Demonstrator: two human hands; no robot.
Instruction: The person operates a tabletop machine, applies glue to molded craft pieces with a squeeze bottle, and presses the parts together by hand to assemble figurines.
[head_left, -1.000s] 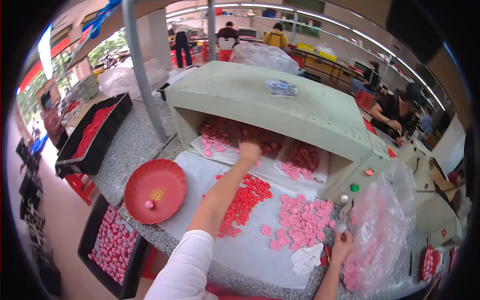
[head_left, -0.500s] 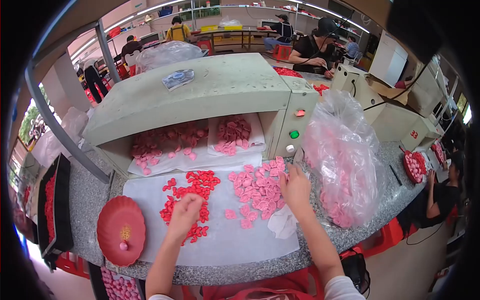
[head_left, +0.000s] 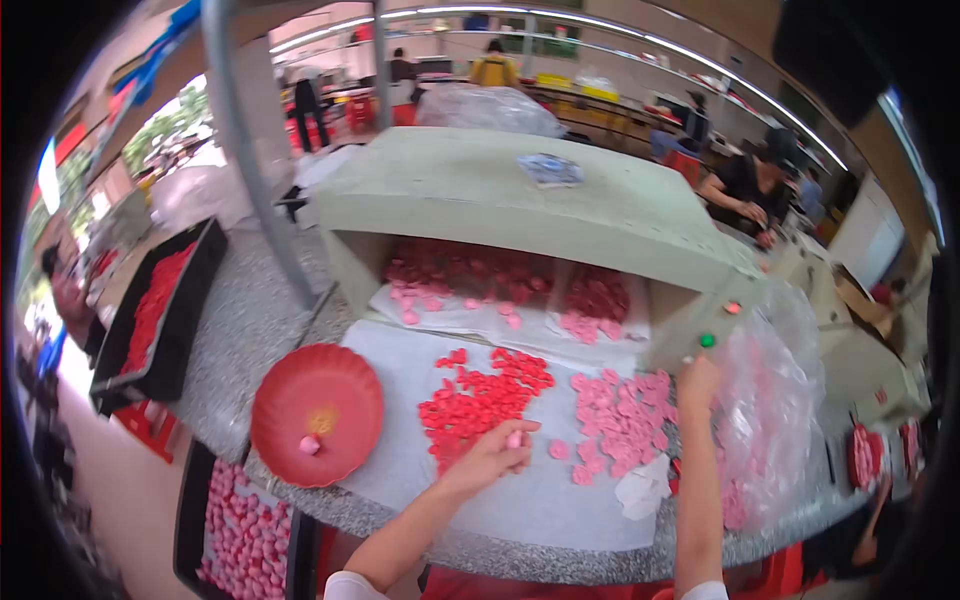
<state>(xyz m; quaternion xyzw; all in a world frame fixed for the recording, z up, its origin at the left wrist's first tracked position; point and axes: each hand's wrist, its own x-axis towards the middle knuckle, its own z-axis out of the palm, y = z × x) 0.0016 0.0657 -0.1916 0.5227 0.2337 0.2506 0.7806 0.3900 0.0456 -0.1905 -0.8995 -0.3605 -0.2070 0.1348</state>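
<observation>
My left hand [head_left: 490,458] is over the white sheet [head_left: 400,365], by the lower edge of a spread of small red pieces [head_left: 485,395]. A small round pink piece [head_left: 515,440] shows between its curled fingers, with the index finger pointing right. My right hand [head_left: 698,382] is raised at the right end of the pale green machine [head_left: 520,205], just under the green light [head_left: 708,340]; its fingertips are blurred. Between the hands lies a cluster of flat pink pieces [head_left: 622,415], with a crumpled white tissue [head_left: 643,488] below it.
A red scalloped plate [head_left: 285,400] with one pink ball stands left. Black crates of red pieces [head_left: 160,300] and pink pieces [head_left: 245,535] sit beyond and below it. A clear plastic bag [head_left: 775,400] stands right of my right arm. A co-worker [head_left: 750,190] sits behind the machine.
The view has swung left. My left hand has moved right across the red pieces and now shows a pink piece. My right hand has left the pink cluster for the machine's panel.
</observation>
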